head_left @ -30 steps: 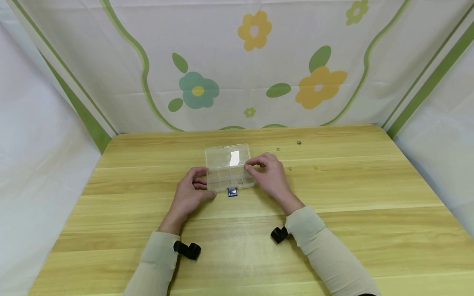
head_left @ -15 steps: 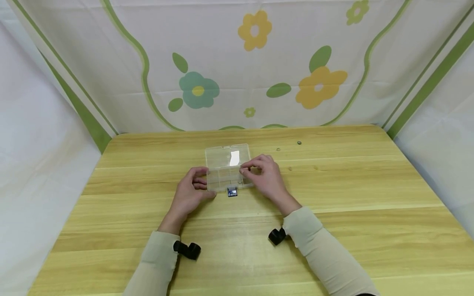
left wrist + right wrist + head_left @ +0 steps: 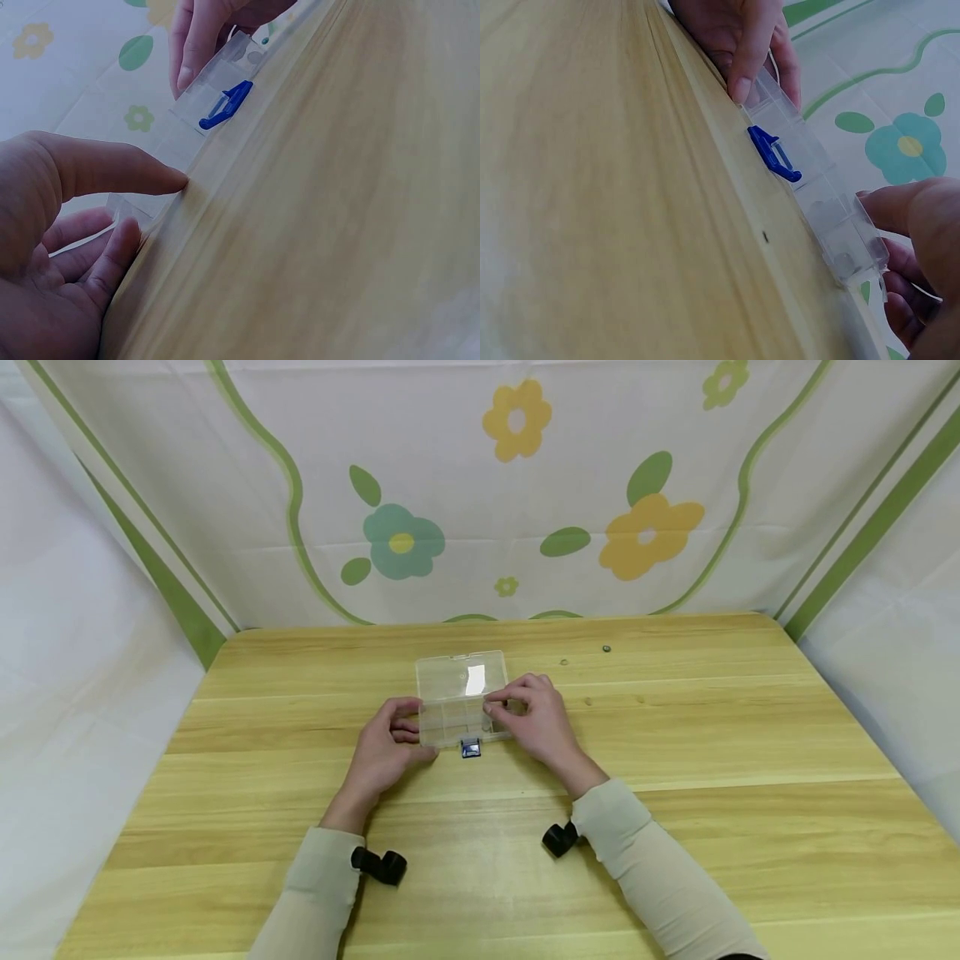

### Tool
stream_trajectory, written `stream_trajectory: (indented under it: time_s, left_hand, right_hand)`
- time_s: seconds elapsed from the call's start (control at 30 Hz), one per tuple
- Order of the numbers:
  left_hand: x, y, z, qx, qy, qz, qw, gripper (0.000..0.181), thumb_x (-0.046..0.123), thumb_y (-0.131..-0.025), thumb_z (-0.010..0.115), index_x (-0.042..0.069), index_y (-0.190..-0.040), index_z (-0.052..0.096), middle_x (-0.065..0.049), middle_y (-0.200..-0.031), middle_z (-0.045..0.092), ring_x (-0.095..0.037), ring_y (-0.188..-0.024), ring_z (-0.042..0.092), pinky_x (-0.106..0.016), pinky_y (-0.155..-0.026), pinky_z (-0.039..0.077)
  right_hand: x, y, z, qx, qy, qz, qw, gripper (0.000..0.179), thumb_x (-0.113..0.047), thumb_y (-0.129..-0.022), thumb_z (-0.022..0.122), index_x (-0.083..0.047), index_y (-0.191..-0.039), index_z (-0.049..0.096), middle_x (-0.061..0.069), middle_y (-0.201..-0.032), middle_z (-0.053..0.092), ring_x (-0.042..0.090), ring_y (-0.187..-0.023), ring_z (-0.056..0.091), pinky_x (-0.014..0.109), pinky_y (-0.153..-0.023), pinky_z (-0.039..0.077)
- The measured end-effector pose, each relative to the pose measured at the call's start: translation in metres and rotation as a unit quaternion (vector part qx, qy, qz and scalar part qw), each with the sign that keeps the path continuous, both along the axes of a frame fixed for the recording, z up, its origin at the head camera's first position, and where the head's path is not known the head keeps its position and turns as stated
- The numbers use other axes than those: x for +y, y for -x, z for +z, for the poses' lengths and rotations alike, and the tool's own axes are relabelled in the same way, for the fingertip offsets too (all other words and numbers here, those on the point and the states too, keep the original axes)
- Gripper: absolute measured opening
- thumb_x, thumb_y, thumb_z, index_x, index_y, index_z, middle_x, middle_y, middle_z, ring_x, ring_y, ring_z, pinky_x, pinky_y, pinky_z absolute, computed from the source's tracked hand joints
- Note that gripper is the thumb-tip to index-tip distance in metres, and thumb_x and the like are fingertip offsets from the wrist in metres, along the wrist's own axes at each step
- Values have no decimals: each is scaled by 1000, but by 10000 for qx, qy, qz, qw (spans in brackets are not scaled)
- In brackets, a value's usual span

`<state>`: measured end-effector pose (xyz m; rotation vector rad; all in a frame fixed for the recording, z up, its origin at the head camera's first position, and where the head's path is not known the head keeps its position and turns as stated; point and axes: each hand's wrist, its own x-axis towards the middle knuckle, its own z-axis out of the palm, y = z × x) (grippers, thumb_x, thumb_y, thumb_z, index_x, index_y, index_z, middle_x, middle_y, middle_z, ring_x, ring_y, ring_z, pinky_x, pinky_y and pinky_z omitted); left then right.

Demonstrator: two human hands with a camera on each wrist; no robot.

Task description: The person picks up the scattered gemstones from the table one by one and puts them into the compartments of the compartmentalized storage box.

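Note:
A clear plastic compartment box (image 3: 453, 722) lies on the table, its transparent lid (image 3: 442, 677) raised at the back. At its front edge hangs a blue latch (image 3: 772, 154) with a clear middle. My left hand (image 3: 382, 752) holds the box's left end, thumb at the front edge and fingers at the side. Over the right-hand compartments, my right hand (image 3: 536, 718) has its thumb and index fingertips close together; I cannot tell what lies between them. Small round discs (image 3: 846, 262) show through the box's right part in the right wrist view.
Behind the box to the right, a small dark round piece (image 3: 606, 649) and several pale discs (image 3: 564, 662) lie on the wooden table (image 3: 465, 877). A flowered cloth (image 3: 487, 485) stands at the table's back edge.
My right hand has shifted a little left, from the box's right edge to over its right compartments. The left hand and the box stay in place.

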<state>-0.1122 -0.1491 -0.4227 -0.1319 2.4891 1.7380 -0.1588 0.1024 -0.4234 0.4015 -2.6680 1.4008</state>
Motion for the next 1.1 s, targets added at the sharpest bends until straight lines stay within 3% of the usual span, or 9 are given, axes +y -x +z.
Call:
stream_trajectory:
  time_s: [1.1]
  left_hand:
    - [0,2,-2,84,83,26,9999,73,-3,-79,88,10,-145,60,-18,-120,66,-27,-104,65,-30,-92,54]
  right_hand:
    - [1,-1,-1,14,43,-35,10000,17,-24,-93,86,-16,-107,85,3,-109,73,25,-102,54,34,-84,43]
